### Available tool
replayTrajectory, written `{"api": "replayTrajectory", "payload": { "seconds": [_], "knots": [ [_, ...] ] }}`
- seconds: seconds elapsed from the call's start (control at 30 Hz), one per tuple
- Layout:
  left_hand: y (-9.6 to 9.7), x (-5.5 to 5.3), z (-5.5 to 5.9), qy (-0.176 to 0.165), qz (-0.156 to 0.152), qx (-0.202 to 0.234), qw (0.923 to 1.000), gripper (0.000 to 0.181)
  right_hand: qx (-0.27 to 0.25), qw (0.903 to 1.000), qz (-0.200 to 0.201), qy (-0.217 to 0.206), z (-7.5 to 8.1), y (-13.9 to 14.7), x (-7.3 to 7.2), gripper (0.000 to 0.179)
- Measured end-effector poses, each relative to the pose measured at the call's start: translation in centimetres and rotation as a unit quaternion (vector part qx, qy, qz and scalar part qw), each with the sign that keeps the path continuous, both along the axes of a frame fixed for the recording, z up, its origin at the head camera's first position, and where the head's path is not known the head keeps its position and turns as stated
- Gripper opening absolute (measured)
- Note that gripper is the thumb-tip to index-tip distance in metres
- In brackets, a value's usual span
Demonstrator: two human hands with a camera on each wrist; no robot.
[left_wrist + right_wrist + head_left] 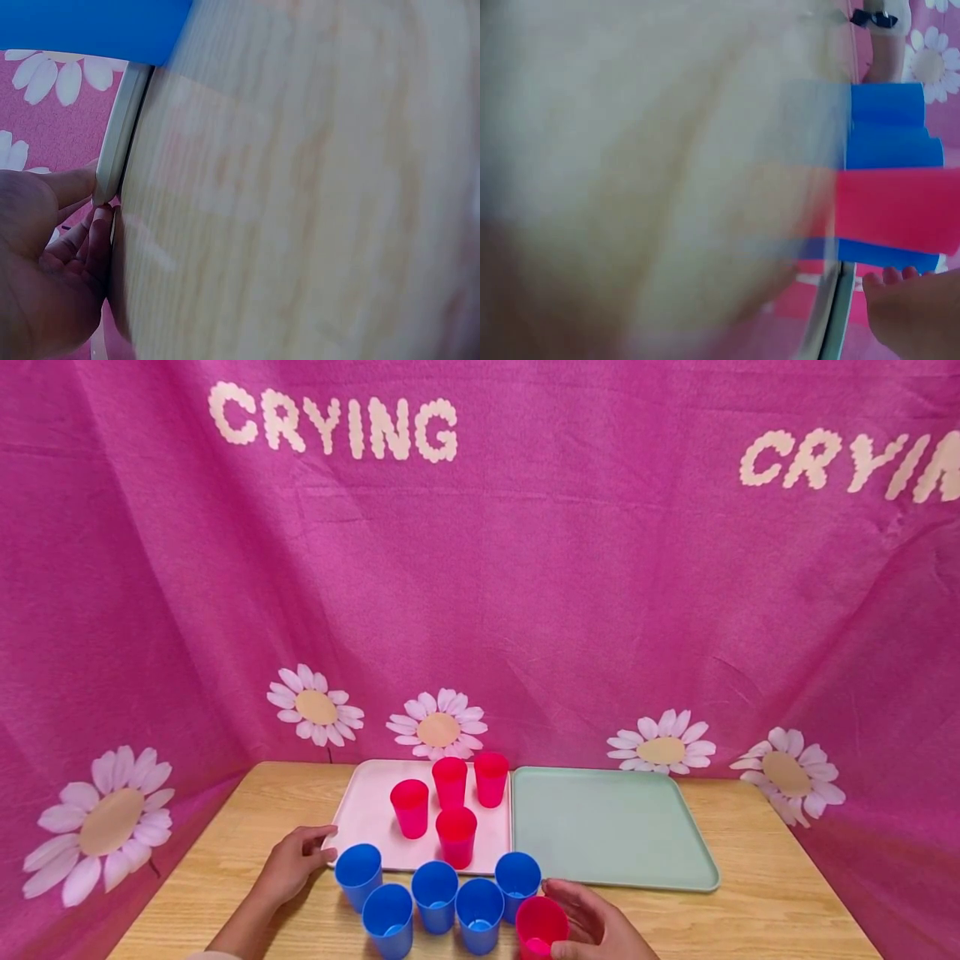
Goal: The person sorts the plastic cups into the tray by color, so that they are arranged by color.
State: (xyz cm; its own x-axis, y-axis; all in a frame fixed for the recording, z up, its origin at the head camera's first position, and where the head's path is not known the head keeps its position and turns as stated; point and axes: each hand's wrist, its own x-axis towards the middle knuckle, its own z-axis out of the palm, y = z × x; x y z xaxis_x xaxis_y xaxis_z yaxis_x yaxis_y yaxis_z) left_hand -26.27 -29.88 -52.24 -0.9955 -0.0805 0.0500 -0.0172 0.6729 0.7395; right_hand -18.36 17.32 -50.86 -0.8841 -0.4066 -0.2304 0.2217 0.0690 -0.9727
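Note:
At the left corner of a pale pink tray (358,827), my left hand (296,860) holds the rim between thumb and fingers. Several upright red cups (456,839) stand on this tray. Another red cup (542,927) is upright on the table, in front of the trays. My right hand (600,922) is around its right side, fingers behind and thumb in front. In the right wrist view a gap shows between the fingers and that red cup (900,210). Several upright blue cups (435,893) cluster between my hands.
A pale green tray (611,827) lies against the pink one on the right, with no cups on it. The wooden table (765,860) extends beyond both trays. Behind hangs a magenta cloth (525,593) with daisies and lettering.

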Motion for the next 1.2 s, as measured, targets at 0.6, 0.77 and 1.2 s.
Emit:
{"api": "replayTrajectory", "payload": {
  "seconds": [0.6,0.77,1.2],
  "knots": [
    [0.02,0.12,-0.13,0.014,-0.004,0.006,0.9999,0.036,-0.012,0.9997,0.019,0.012,-0.36,-0.54,0.60,0.068],
    [0.08,0.11,-0.12,0.012,-0.004,0.002,0.9999,0.036,-0.015,0.9995,0.021,0.016,-0.54,-0.50,0.55,0.068],
    [0.04,-0.03,-0.12,-0.006,0.003,-0.003,1.0000,0.038,0.027,0.9994,-0.008,0.017,0.44,0.10,0.92,0.073]
  ]
}}
